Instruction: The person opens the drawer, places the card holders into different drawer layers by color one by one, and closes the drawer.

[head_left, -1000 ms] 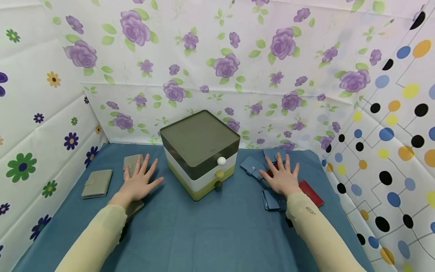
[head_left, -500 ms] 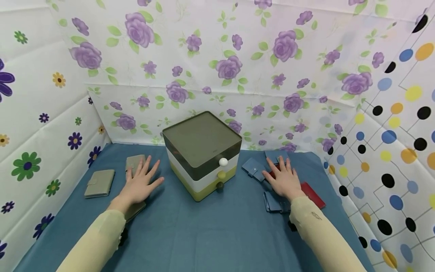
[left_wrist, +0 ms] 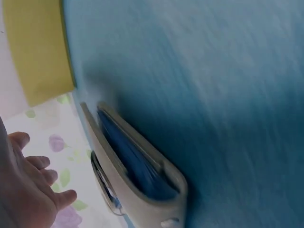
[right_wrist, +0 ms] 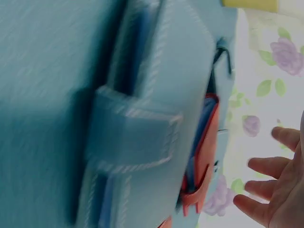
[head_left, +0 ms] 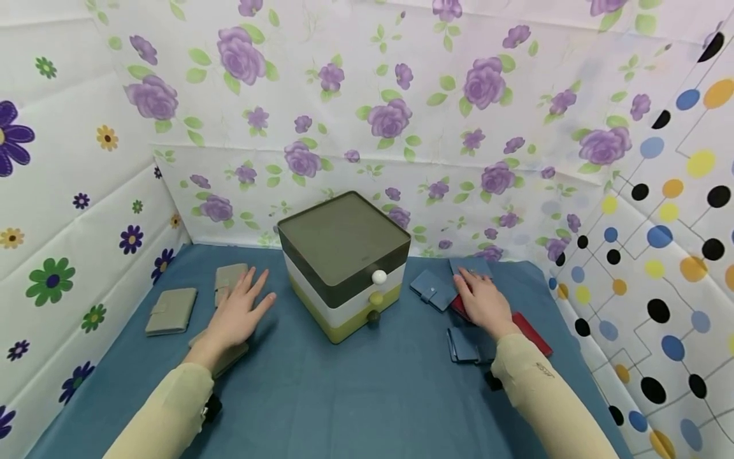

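Note:
My left hand hovers with spread fingers over beige wallets, one behind it and another partly under the wrist. In the left wrist view, a beige wallet lies beside that hand. My right hand is above a red wallet, its fingers extended and holding nothing. Around it are blue wallets: one to the left, one behind, one in front. The right wrist view shows the strap of a blue wallet close up.
A drawer box with dark, white and olive layers and round knobs stands at the middle back of the blue cloth. A beige wallet lies far left and a red one far right. Patterned fabric walls enclose three sides.
My right hand's fingers have drawn closer together and tipped down over the red and blue wallets. My left hand stays spread in nearly the same place. The head view has shifted slightly.

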{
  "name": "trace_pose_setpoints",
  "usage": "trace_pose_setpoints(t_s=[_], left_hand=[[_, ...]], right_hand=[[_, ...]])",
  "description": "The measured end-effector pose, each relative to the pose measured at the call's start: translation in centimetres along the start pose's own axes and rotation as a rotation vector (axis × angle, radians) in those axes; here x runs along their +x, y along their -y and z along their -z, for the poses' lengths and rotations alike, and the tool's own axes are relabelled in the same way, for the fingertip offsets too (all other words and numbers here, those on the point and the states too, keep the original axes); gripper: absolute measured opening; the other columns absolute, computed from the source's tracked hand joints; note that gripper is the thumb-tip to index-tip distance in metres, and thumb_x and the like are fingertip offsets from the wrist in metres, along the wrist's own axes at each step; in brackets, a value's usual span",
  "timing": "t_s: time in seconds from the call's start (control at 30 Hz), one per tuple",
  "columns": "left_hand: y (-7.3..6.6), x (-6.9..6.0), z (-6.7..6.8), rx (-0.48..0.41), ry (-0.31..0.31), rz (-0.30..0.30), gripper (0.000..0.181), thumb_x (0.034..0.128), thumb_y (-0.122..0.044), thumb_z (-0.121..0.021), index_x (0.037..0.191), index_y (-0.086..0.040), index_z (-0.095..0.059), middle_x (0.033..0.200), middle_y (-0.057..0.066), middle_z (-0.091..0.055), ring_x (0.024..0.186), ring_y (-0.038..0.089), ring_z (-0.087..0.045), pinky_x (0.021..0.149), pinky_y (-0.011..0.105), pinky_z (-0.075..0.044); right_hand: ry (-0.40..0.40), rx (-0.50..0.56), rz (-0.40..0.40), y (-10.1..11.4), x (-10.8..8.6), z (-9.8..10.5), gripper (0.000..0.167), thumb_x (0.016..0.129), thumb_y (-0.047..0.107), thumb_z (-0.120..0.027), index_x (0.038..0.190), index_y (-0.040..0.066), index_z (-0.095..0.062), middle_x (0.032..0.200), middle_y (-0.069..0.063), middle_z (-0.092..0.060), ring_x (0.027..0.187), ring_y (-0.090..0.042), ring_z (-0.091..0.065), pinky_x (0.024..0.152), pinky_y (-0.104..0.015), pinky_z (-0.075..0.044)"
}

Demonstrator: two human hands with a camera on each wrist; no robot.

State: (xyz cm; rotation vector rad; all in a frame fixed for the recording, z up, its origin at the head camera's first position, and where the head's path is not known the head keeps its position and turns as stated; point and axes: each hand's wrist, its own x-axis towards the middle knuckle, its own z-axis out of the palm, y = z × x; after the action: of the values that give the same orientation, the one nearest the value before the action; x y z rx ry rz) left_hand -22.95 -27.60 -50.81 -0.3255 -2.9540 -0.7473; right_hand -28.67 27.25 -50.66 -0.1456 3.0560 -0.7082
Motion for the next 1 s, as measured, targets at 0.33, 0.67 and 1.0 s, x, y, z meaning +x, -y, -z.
trace_pose_setpoints(t_s=[0.33,0.67,1.0], left_hand=[[-2.3,-0.6,-0.6,-0.206,-0.167,0.032,0.065,0.1181,-0.046,-0.035,0.168,-0.005,-0.035,0.171,0.024,-0.03,0.157,0.049,-0.026,0.122,0.07,-0.024],[-5.7,-0.1,-0.8,-0.426,-0.378,-0.034,0.05,0.1196,-0.025,-0.036,0.156,0.005,-0.051,0.158,0.026,-0.05,0.148,0.045,-0.046,0.12,0.061,-0.035],[-10.3,-0.2,-1.0,-0.608,-0.449,0.03,0.057,0.1193,-0.031,-0.033,0.169,-0.004,-0.031,0.173,0.019,-0.029,0.159,0.04,-0.026,0.127,0.06,-0.02]], right_hand=[[-0.057,0.41,-0.064,3.7,0.1,0.5,0.084,0.109,0.073,-0.023,0.162,0.014,-0.051,0.161,-0.019,-0.05,0.151,-0.043,-0.041,0.12,-0.064,-0.034],[-0.038,0.744,-0.032,7.6,0.9,0.7,0.075,0.111,0.069,-0.03,0.158,0.017,-0.056,0.155,-0.013,-0.058,0.151,-0.033,-0.044,0.121,-0.059,-0.035],[-0.039,0.773,0.055,11.6,1.4,1.3,0.072,0.112,0.068,-0.029,0.157,0.019,-0.057,0.152,-0.009,-0.061,0.149,-0.031,-0.048,0.118,-0.058,-0.039]])
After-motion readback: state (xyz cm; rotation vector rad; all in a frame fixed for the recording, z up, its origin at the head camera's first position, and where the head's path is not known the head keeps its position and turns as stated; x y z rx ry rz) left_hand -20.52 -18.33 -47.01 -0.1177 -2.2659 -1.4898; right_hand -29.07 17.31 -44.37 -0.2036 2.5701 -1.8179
